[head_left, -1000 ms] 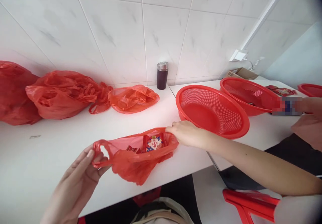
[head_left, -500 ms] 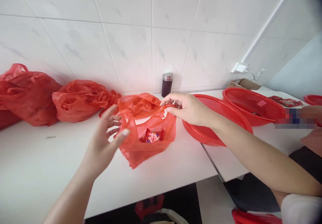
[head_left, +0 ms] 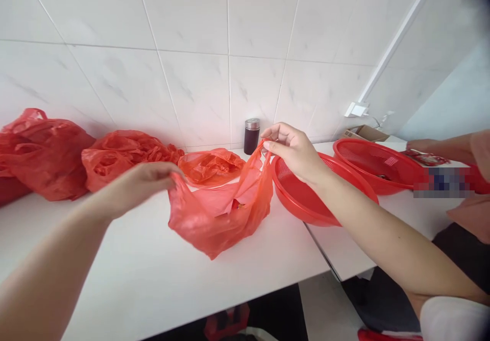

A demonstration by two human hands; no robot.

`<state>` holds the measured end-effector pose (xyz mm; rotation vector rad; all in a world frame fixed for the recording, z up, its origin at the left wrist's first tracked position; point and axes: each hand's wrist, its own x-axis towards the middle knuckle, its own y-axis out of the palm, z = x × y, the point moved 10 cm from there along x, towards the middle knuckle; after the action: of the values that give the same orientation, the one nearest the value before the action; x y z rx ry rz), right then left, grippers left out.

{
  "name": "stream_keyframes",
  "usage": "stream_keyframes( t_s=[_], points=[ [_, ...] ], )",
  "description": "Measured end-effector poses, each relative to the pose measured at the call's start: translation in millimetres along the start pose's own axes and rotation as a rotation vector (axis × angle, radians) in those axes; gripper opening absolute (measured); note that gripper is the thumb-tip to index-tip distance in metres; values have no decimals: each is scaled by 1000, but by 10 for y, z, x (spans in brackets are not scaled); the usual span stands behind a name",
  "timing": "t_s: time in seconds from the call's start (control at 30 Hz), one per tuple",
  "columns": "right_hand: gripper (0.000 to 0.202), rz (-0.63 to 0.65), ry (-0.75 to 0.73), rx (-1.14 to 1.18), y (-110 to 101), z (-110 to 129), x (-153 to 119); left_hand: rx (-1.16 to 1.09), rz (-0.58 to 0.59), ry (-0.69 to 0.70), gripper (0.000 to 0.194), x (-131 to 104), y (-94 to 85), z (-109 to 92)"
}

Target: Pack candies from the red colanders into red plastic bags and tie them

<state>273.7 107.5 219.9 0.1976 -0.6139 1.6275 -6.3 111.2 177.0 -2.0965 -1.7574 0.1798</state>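
Observation:
A thin red plastic bag [head_left: 218,223] stands on the white table, its mouth stretched between my two hands. My left hand [head_left: 147,185] is closed on the bag's left edge, with the fingertips partly hidden. On the other side, my right hand [head_left: 289,149] pinches the raised right handle between thumb and fingers. Low inside the bag shows a small part of a red packet [head_left: 238,206]; the rest of it is hidden by the plastic. Just behind the bag lies a crumpled flat red plastic bag [head_left: 214,166].
Filled red bags [head_left: 46,152] line the wall at the left. A dark flask [head_left: 251,138] stands at the back. Two red baskets [head_left: 329,218] [head_left: 375,160] sit to the right, with a cardboard box [head_left: 365,132] behind. At far right, another person's arm [head_left: 444,147] reaches over packets.
My left hand has gone from spread fingers to gripping the bag's left edge. My right hand has lifted its handle higher, and the packet inside is now mostly covered.

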Motion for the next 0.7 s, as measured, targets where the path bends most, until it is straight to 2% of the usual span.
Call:
stream_keyframes(
  t_s=[0.07, 0.13, 0.23, 0.37, 0.43, 0.47, 0.6, 0.7],
  points=[
    [12, 4, 93, 138, 38, -184, 0, -127, 2, 94, 22, -23, -119, -177],
    [14, -10, 131, 243, 61, -264, 8, -270, -46, 95, 24, -29, -236, -230],
    [13, -166, 17, 364, -71, -139, 26, -408, -46, -2, 24, -17, -232, -158],
    [11, -122, -6, 393, 33, 30, 40, -619, -154, -55, 16, -1, -308, -6],
    [11, -158, -65, 415, 8, 137, 39, -671, -159, -38, 16, 20, -318, 30],
    [11, -163, -96, 412, -1, 188, 44, -678, -146, -20, 19, 33, -310, 26],
    [10, -29, -108, 231, 103, 296, 107, -659, -27, 81, 24, 67, -182, -128],
    [11, -72, -186, 77, 92, 455, 134, -618, 135, 86, 25, 61, 54, -268]
  ],
)
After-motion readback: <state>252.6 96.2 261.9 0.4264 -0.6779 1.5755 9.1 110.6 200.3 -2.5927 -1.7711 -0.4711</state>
